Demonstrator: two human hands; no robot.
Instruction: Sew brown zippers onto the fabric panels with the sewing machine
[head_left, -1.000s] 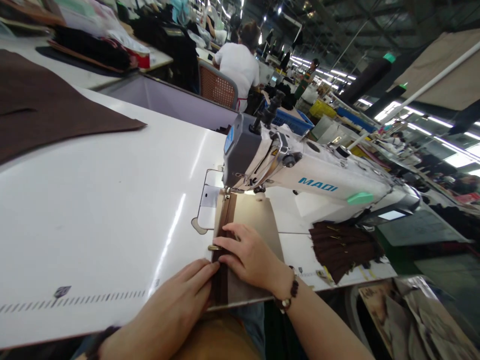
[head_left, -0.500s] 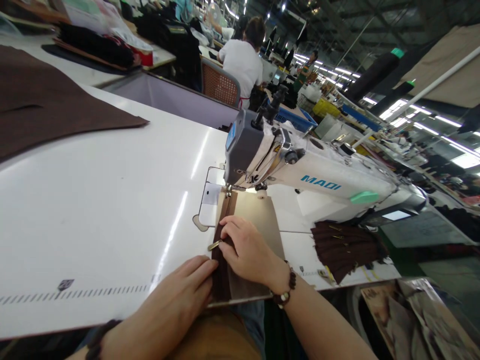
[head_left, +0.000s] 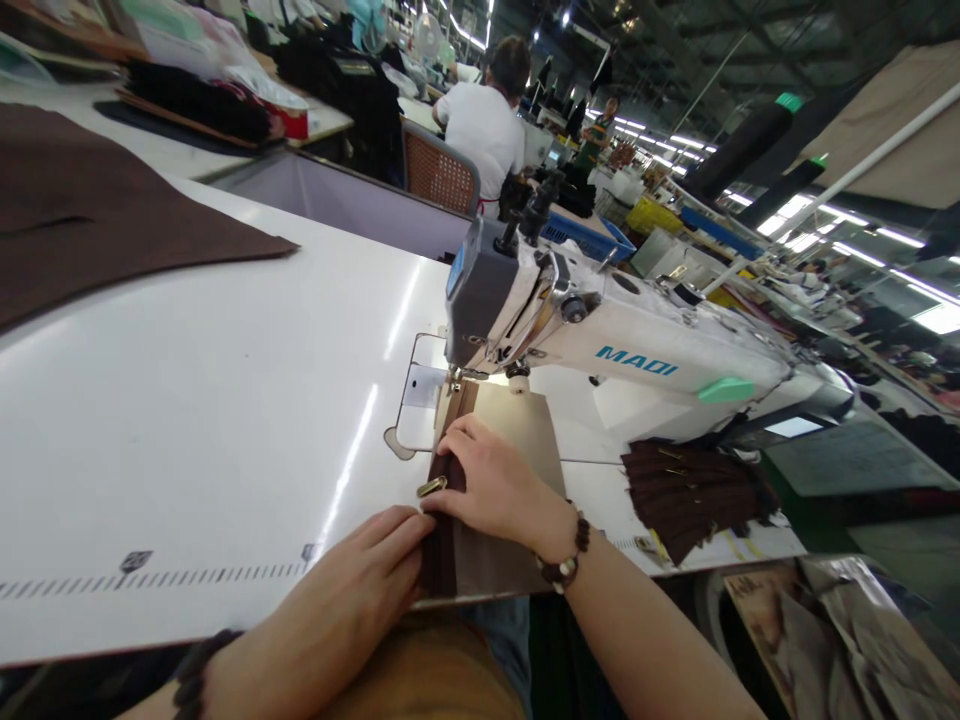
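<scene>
The right hand has shifted a little up the dark brown strip compared with a second ago, toward the machine, with the left hand following just behind it. That leaves the brass zipper pull lying on the strip right by the right hand's fingertips, near the strip's left edge. The right hand lies flat and narrow on the strip and the tan fabric panel, fingers together. The left hand has its fingers together against the strip's lower part. Both look like they are pressing and guiding, but cannot tell if either has a real grip.

The strip lies on the tan panel, on the white tabletop, and its upper end runs toward the presser foot of the sewing machine. A beaded bracelet sits on the right wrist. To the right of the hands, a pile of small brown pieces with brass pulls lies on the tabletop. A large brown fabric piece lies at the far left. Further on, a co-worker in a white shirt sits at another station, near a blue crate.
</scene>
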